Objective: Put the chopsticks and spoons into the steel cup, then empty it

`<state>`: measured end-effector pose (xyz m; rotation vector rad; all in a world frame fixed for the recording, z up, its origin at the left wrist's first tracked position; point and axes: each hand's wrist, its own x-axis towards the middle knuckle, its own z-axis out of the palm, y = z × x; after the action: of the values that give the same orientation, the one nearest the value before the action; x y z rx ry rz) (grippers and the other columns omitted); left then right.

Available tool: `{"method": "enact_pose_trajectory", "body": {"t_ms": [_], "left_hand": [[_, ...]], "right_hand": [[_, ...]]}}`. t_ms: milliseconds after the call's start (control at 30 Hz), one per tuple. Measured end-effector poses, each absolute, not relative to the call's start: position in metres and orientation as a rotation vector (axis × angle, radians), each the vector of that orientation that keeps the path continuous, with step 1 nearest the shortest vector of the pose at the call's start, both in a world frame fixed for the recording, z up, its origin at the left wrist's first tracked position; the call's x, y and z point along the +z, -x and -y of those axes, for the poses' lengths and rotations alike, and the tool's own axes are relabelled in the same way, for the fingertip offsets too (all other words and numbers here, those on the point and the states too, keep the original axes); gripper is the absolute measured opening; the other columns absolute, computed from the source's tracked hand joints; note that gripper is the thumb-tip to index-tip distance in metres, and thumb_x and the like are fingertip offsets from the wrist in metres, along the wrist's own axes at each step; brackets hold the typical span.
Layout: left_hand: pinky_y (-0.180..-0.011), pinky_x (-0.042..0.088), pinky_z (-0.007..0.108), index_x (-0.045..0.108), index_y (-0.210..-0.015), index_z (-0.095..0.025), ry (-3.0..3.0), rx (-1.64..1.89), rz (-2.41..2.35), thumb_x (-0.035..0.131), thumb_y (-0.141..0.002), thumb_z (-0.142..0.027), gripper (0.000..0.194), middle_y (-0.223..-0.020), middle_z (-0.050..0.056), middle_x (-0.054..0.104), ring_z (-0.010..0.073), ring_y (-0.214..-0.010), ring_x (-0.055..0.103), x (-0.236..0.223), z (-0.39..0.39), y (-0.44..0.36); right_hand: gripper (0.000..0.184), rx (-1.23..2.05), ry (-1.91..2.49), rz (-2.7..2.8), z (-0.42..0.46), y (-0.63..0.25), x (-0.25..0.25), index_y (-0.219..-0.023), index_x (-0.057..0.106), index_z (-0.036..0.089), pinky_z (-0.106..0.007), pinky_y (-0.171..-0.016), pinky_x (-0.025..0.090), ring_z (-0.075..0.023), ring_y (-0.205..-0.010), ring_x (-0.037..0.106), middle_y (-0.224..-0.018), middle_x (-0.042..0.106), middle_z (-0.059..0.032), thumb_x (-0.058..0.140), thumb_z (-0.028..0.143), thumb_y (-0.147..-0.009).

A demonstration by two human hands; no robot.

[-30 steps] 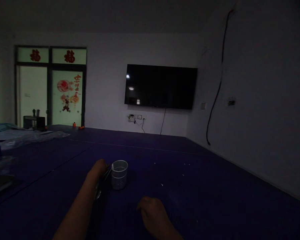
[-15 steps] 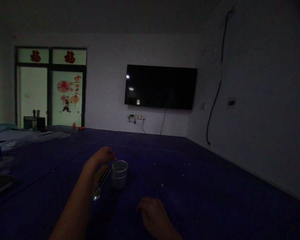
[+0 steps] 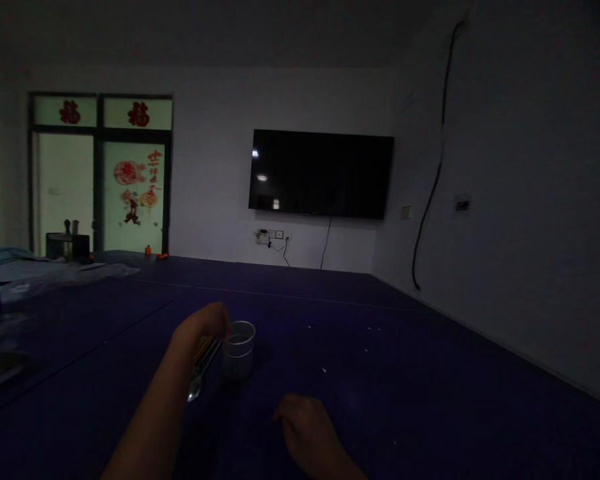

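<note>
A metal cup [image 3: 239,357] with a ridged band stands upright on the dark blue tabletop [image 3: 405,387]. My left hand [image 3: 213,322] reaches in from the left, its fingers bent down and closed at the cup's left rim. The fingertips are partly hidden. Under that hand and wrist lie several wooden chopsticks [image 3: 203,348], partly covered by it. Beside them is a metal spoon [image 3: 195,388], bowl toward me. My right hand [image 3: 305,423] rests on the table at the front, fingers curled in, with nothing visible in it.
Clear plastic sheeting [image 3: 87,275] and a clear container [image 3: 3,330] lie at the left. Small orange items [image 3: 149,251] stand at the far edge. White scraps [image 3: 324,370] dot the table. A television [image 3: 321,175] hangs on the wall behind.
My left hand has moved slightly down and right, bringing its fingers onto the cup's rim. The cup and my right hand stay where they were.
</note>
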<state>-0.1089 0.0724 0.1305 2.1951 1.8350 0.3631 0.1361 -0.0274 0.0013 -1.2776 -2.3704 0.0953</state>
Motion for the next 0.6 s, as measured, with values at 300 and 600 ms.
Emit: {"method": "enact_pose_trajectory", "body": {"t_ms": [300,600], "left_hand": [[-0.051,0.047,0.022,0.064,-0.058,-0.014,-2.059,0.329,-1.854,0.055,-0.065,-0.014,0.012,-0.057,0.006,0.066,0.0158,-0.053,0.062,0.123,-0.075,0.104],[-0.051,0.046,0.019,0.065,-0.061,-0.012,-2.031,0.441,-1.863,0.057,-0.075,-0.022,0.019,-0.064,0.008,0.070,0.0155,-0.057,0.066,0.113,-0.085,0.097]], "right_hand": [[0.041,0.103,1.286,2.357,0.032,-0.135,0.007,-0.091,0.070,0.021,-0.021,-0.076,0.044,-0.0136,-0.082,0.065,-0.091,0.071,-0.0021,0.038,0.003,-0.074],[0.043,0.125,1.289,2.351,0.031,-0.133,0.004,-0.093,0.070,0.022,-0.019,-0.076,0.044,-0.0129,-0.083,0.065,-0.092,0.070,-0.0011,0.039,0.001,-0.072]]}}
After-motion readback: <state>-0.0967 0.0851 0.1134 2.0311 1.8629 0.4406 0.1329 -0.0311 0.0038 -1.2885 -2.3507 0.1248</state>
